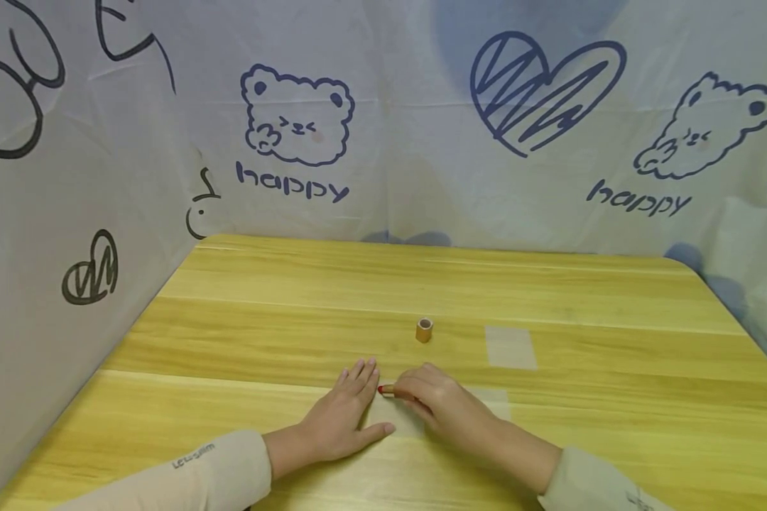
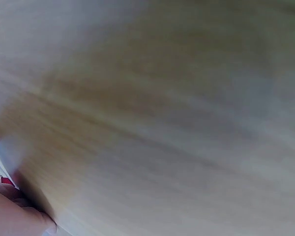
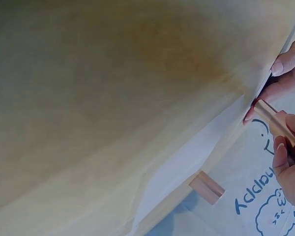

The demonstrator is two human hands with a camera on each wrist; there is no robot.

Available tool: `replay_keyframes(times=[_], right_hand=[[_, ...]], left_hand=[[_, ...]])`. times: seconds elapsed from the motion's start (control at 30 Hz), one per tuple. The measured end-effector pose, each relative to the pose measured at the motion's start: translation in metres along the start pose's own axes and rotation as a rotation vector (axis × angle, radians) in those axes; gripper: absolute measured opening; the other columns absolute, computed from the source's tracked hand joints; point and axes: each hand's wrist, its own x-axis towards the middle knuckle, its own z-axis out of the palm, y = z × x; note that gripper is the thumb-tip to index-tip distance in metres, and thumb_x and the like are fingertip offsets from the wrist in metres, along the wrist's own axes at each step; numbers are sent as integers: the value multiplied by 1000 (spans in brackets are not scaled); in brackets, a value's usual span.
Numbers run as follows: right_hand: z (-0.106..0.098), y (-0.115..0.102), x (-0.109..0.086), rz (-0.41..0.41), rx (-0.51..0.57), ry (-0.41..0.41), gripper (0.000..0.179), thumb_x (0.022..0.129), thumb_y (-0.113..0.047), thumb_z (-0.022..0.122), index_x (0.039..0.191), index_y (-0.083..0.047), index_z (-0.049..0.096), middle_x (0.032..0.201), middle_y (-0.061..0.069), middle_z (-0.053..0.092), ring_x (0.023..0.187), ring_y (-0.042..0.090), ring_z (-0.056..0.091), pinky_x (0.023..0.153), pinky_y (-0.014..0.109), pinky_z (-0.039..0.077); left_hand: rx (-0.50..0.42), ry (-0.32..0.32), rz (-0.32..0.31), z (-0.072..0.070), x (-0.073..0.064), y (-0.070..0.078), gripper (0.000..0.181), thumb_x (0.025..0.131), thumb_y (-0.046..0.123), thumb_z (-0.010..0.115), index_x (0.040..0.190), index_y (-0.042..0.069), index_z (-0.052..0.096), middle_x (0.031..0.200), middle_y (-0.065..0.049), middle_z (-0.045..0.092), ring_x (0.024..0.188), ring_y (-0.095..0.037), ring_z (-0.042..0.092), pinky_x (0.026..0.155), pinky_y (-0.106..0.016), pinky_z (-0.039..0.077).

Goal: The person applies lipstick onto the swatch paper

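Note:
My right hand (image 1: pixel 444 401) grips a lipstick (image 1: pixel 386 389) with a gold tube and a red tip pointing left. The red tip is just beside the fingers of my left hand (image 1: pixel 341 422), which lies palm down on the table with its fingers extended and thumb spread toward the right. In the right wrist view, the gold lipstick tube (image 3: pixel 271 117) shows between curled fingers. Beyond both hands, the gold lipstick cap (image 1: pixel 425 331) stands upright with its opening on top. A pale sheet (image 1: pixel 495 403) lies partly under my right hand and is partly hidden by it.
Another pale square (image 1: pixel 510 348) lies flat on the wood-grain table (image 1: pixel 262 284), right of the cap. White cloth (image 1: pixel 409 170) with drawn hearts, bears and the word "happy" hangs behind the table and along its left side.

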Motion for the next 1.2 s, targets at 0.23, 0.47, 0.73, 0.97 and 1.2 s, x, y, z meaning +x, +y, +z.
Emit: replay_keyframes(times=[0.23, 0.47, 0.73, 0.97, 1.2], right_hand=[[-3, -4, 3, 5, -20, -48, 16, 84, -4, 64, 100, -6, 68, 98, 1, 68, 90, 10, 60, 79, 19, 52], [-5, -5, 6, -31, -54, -79, 15, 84, -2, 64, 98, -3, 68, 96, 2, 69, 87, 11, 60, 77, 17, 52], [-6, -7, 9, -73, -91, -96, 18, 84, -2, 63, 102, -2, 68, 95, 3, 69, 84, 10, 58, 75, 15, 50], [-7, -9, 9, -71, -102, -128, 19, 84, 0, 63, 102, -1, 67, 94, 4, 69, 85, 11, 58, 76, 14, 50], [-7, -10, 10, -77, -129, -139, 17, 84, -1, 64, 100, -2, 68, 94, 4, 69, 85, 12, 59, 76, 14, 51]], left_hand=[[6, -12, -9, 0, -1, 2, 80, 92, 50, 47, 142, -9, 26, 152, -23, 17, 142, -37, 14, 115, -51, 17], [13, -19, -11, 0, -1, 3, 80, 92, 50, 47, 142, -9, 25, 152, -23, 16, 142, -38, 14, 115, -51, 16], [40, -14, -2, 1, -2, 4, 80, 92, 51, 46, 141, -9, 26, 151, -24, 17, 141, -39, 15, 114, -52, 18], [56, -2, 3, 4, -2, 4, 80, 92, 51, 46, 141, -9, 27, 151, -24, 18, 141, -39, 16, 114, -52, 20], [58, 3, 3, 4, -3, 5, 80, 92, 51, 47, 141, -10, 28, 151, -25, 18, 141, -39, 16, 114, -52, 20]])
